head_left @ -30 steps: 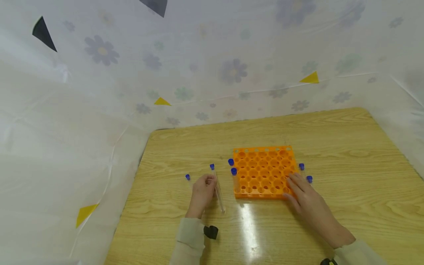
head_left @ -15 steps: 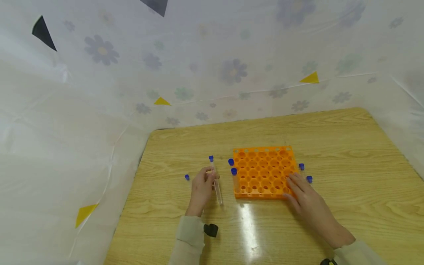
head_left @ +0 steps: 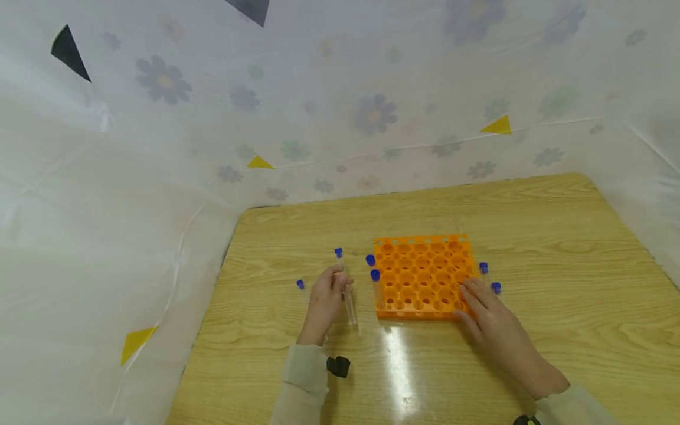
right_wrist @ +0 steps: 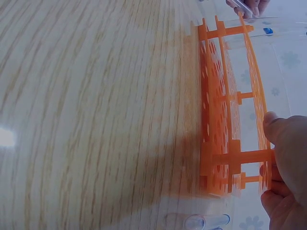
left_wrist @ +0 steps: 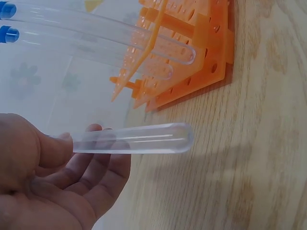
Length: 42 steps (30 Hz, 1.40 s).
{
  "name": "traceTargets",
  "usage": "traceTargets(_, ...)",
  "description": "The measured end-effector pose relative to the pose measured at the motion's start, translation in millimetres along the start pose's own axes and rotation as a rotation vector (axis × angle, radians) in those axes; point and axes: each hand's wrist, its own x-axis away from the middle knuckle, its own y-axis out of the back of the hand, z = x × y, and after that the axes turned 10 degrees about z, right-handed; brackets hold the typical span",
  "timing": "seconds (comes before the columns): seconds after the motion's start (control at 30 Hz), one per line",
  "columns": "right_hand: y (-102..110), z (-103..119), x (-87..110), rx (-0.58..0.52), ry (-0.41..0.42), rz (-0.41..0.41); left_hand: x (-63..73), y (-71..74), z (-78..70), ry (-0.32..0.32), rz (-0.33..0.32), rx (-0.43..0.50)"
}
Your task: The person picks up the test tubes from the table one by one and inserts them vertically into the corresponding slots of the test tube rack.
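My left hand (head_left: 325, 301) pinches a clear test tube (head_left: 349, 307) with a blue cap between thumb and fingers. It is left of the orange test tube rack (head_left: 422, 316). In the left wrist view, the tube's rounded end (left_wrist: 180, 138) points out past the fingers, over the table. At the rack's front right corner my right hand (head_left: 494, 321) grips the top plate, thumb (right_wrist: 272, 125) and fingers apart along its edge. Two blue-capped tubes (left_wrist: 103, 36) stand in the rack's left side, leaning a little in the left wrist view.
Another capped tube lies left of my left hand, its blue cap (head_left: 300, 284) showing. Right of the rack lie two more tubes, with blue caps (head_left: 483, 267) beside my right hand. Everything is on a wood-grain table (head_left: 574, 248), with white flowered sheeting (head_left: 340, 88) around it.
My left hand has raised the test tube slightly and moved it away from me; it has hardly shifted in the last half second. The right hand and rack have stayed put.
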Motion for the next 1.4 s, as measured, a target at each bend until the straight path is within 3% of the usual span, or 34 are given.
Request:
traceTargets(0.27, 0, 1, 0.2, -0.008, -0.017, 0.011, -1.0, 0.1, -3.7, -0.035, 0.006, -0.019)
traceTargets(1.17, 0, 0, -0.7, -0.009, -0.009, 0.009, -12.8, -0.2, -23.7, -0.259, -0.182, -0.018)
traceTargets(1.4, 0, 1, -0.7, -0.010, -0.006, 0.002, -19.9, -1.8, -32.2, -0.326, -0.158, 0.045)
